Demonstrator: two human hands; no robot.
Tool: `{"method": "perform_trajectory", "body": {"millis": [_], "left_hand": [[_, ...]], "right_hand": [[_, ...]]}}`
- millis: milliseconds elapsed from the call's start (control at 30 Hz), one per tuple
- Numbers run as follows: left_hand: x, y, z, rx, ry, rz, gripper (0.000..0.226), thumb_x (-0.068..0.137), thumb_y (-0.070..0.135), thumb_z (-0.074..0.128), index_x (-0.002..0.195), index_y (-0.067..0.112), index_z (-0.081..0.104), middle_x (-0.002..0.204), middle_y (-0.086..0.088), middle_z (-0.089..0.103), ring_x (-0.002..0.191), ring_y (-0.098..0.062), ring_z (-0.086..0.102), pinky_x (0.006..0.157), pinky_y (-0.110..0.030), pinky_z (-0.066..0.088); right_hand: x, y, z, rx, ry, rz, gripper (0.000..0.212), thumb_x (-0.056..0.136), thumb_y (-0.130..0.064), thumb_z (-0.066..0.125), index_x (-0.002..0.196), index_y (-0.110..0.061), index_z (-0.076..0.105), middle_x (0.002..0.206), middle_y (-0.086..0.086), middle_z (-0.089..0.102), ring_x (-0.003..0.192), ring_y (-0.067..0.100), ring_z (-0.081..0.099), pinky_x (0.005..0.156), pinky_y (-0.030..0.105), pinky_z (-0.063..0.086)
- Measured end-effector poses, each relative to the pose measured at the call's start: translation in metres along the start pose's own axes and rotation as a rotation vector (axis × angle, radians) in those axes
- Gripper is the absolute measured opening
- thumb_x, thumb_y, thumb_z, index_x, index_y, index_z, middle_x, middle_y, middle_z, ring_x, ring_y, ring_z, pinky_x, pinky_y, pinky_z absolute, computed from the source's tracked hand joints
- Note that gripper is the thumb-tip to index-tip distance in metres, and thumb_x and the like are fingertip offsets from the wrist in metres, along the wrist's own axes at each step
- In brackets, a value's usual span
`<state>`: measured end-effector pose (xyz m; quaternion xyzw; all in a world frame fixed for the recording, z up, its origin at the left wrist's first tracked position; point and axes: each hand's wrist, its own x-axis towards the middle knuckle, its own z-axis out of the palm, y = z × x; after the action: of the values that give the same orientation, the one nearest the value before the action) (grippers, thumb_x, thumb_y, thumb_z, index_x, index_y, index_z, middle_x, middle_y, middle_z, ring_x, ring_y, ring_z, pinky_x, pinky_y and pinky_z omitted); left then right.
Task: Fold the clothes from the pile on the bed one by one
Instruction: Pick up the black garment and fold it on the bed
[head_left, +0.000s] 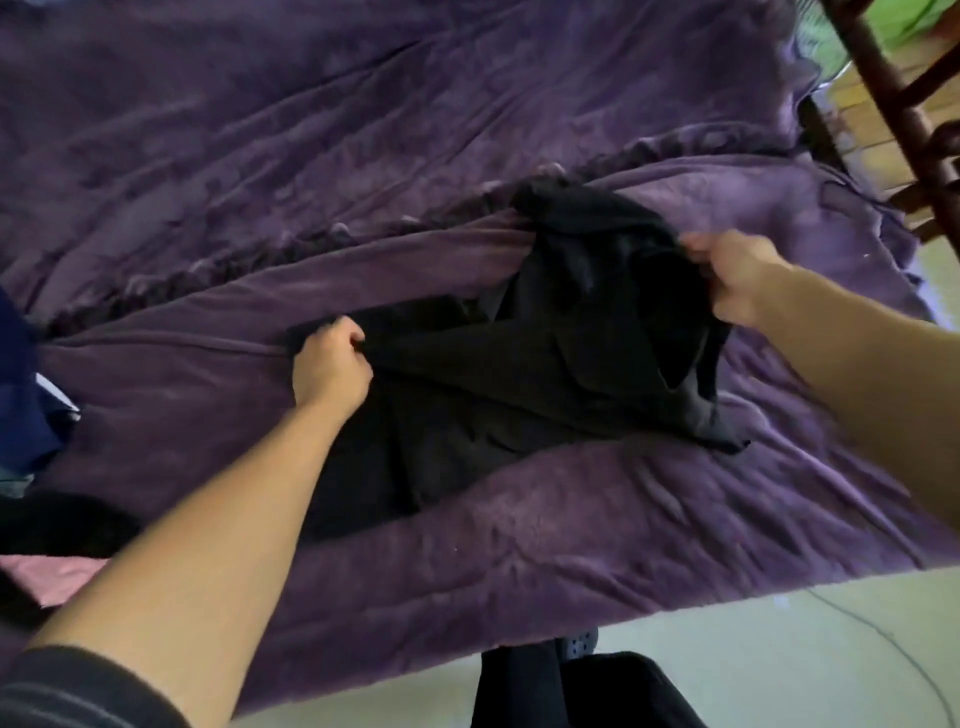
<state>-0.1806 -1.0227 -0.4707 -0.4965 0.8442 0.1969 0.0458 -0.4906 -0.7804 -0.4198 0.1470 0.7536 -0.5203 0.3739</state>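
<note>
Both hands clenched on black garment (498, 374): left hand (330, 366) near edge, right hand (737, 278) far edge, on purple bedspread (519, 545).

Two bare forearms, uncovered to the left hand (330, 364) and the right hand (737, 280). Dark sleeve (78, 691) with faint lighter stripes, pushed up near the left elbow. Black trousers (582, 691) at bottom edge. Right arm blurred.
</note>
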Motion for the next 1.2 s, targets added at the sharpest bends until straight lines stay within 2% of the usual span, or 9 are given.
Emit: {"method": "perform_trajectory", "body": {"millis": [67,233,367,467,533,633,767,1000,1200], "left_hand": [[0.031,0.005,0.005,0.033,0.081,0.011,0.033,0.088,0.007,0.054,0.12,0.015,0.055,0.123,-0.013,0.054,0.113,-0.035,0.049,0.091,-0.047,0.042],[0.037,-0.01,0.042,0.163,-0.154,-0.062,0.036,0.088,0.021,0.062,0.123,0.018,0.053,0.127,-0.013,0.047,0.117,-0.034,0.045,0.093,-0.046,0.04],[0.018,-0.033,0.067,0.343,-0.319,-0.127,0.063,0.086,0.031,0.065,0.141,0.025,0.036,0.138,-0.012,0.036,0.123,-0.034,0.038,0.098,-0.047,0.038],[0.025,-0.034,0.078,0.383,-0.262,0.042,0.071,0.088,0.031,0.063,0.148,0.028,0.025,0.146,-0.013,0.03,0.129,-0.033,0.033,0.1,-0.046,0.035],[0.036,-0.022,0.084,0.407,-0.256,0.141,0.065,0.09,0.034,0.06,0.146,0.03,0.028,0.143,-0.01,0.036,0.128,-0.03,0.036,0.099,-0.044,0.034],[0.045,0.004,0.087,0.428,-0.335,0.129,0.026,0.092,0.027,0.056,0.118,0.025,0.056,0.112,-0.002,0.061,0.108,-0.025,0.051,0.092,-0.041,0.036],[0.051,0.027,0.077,0.346,-0.284,-0.052,0.01,0.089,0.011,0.053,0.094,0.016,0.059,0.081,-0.004,0.065,0.081,-0.024,0.06,0.085,-0.038,0.039],[0.079,0.082,0.071,0.14,-0.227,0.026,0.03,0.092,0.026,0.054,0.121,0.017,0.052,0.121,-0.01,0.053,0.113,-0.031,0.05,0.09,-0.042,0.042],[0.099,0.156,0.097,-0.144,-0.141,0.23,0.076,0.083,0.057,0.058,0.145,0.023,0.03,0.146,-0.009,0.036,0.133,-0.029,0.034,0.106,-0.044,0.035]], "right_hand": [[0.021,-0.013,0.017,0.004,-0.019,-0.025,0.019,0.096,-0.017,0.043,0.085,-0.018,0.058,0.074,-0.005,0.064,0.069,0.011,0.057,0.061,0.023,0.046],[0.033,0.043,0.039,-0.748,0.205,-0.383,0.037,0.079,-0.033,0.071,0.112,-0.017,0.066,0.11,0.005,0.063,0.1,0.022,0.059,0.087,0.03,0.046],[0.03,0.092,0.049,-1.066,0.021,-0.357,0.09,0.072,-0.046,0.079,0.146,-0.024,0.031,0.152,0.008,0.028,0.135,0.032,0.035,0.105,0.046,0.038],[0.049,0.097,0.052,-1.102,0.096,-0.235,0.099,0.075,-0.046,0.076,0.151,-0.022,0.017,0.147,0.012,0.036,0.131,0.034,0.04,0.1,0.046,0.04],[0.062,0.089,0.052,-1.161,0.153,-0.267,0.067,0.085,-0.042,0.067,0.141,-0.021,0.037,0.128,0.014,0.057,0.116,0.036,0.054,0.088,0.041,0.044],[0.067,0.068,0.046,-1.1,0.192,-0.486,0.03,0.094,-0.034,0.054,0.119,-0.02,0.063,0.108,0.013,0.067,0.101,0.037,0.06,0.079,0.038,0.045],[0.065,0.022,0.029,-0.895,0.309,-0.85,0.03,0.099,-0.035,0.048,0.11,-0.014,0.067,0.104,0.009,0.066,0.093,0.035,0.06,0.072,0.035,0.043],[0.133,-0.018,0.017,-0.993,0.223,-0.462,0.043,0.097,-0.041,0.042,0.136,-0.023,0.045,0.131,0.009,0.056,0.122,0.035,0.047,0.097,0.048,0.042],[0.149,-0.004,0.016,-0.674,0.16,-0.364,0.061,0.089,-0.064,0.044,0.139,-0.027,0.043,0.129,-0.004,0.059,0.121,0.022,0.052,0.097,0.034,0.038]]}}
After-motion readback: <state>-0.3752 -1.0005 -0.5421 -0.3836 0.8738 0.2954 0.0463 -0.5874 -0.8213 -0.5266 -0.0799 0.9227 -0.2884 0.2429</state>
